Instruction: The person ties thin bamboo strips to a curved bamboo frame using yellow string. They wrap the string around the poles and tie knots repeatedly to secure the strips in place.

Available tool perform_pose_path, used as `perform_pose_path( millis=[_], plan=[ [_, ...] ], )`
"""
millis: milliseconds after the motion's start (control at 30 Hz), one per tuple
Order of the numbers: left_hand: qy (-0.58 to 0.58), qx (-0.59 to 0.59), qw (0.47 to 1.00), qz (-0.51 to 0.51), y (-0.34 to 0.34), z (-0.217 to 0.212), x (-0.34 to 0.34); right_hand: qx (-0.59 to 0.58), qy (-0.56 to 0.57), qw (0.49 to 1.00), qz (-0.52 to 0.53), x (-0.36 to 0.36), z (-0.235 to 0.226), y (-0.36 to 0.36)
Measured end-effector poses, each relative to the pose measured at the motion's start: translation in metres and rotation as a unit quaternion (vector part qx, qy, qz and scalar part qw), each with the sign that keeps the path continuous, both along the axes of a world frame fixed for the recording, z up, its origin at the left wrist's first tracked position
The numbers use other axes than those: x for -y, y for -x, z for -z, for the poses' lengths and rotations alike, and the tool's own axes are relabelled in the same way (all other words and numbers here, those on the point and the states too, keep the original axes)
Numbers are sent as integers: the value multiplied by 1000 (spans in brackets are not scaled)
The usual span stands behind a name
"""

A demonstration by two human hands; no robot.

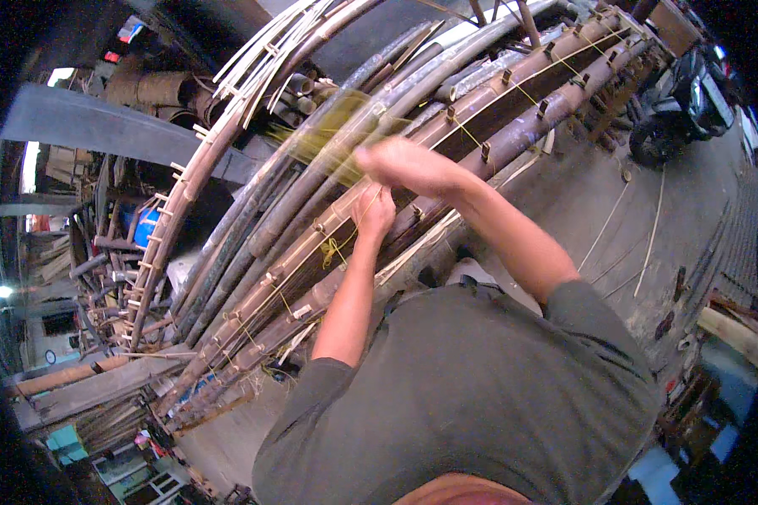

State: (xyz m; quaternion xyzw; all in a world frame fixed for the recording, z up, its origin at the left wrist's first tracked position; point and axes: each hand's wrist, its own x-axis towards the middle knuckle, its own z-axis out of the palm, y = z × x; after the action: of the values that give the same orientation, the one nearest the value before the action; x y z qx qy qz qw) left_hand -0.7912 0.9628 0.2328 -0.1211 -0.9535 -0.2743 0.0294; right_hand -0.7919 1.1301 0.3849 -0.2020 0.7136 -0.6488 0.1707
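My left hand (374,212) is closed at the nearer bamboo frame, its fingers pinched on a thin yellow string. Just above it my right hand (406,165) is smeared by motion and looks closed. A blurred bundle of yellow string (335,136) fans out beside the right hand, seemingly held in it. Under my hands runs the frame: two long bamboo poles (514,139) side by side, with short wooden pegs and yellow string tied across at intervals. A knotted tuft of yellow string (330,251) hangs on the frame below my left hand.
Many bamboo poles (269,223) lie stacked beyond the frame. A curved bamboo piece with pegs (181,198) arches at the left, with pale strips (269,50) near its top. A motorbike (686,105) stands at the far right. Thin strips (651,231) lie on the concrete floor (598,202).
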Motion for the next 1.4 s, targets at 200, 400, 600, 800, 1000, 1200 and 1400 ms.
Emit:
perform_pose_path(
  millis=[200,400,600,800,1000,1200,1400],
  plan=[
    [-55,26,998,-19,2,-18,-11,-246,-223,943,5,-8,139,-124],
    [-245,3,970,0,67,-85,-46,-189,-249,947,71,-5,148,-119],
    [8,-23,1000,16,126,24,1,-303,-344,888,47,19,142,-133],
    [6,-96,995,-14,59,-60,88,-35,-146,989,14,103,154,-176],
    [-43,60,996,55,-42,-2,180,411,501,693,317,176,167,-169],
    [-12,23,999,-24,-57,-6,150,-131,44,962,234,279,64,-77],
    [17,79,997,-14,-53,-29,150,-169,-548,817,59,199,62,12]
  ],
)
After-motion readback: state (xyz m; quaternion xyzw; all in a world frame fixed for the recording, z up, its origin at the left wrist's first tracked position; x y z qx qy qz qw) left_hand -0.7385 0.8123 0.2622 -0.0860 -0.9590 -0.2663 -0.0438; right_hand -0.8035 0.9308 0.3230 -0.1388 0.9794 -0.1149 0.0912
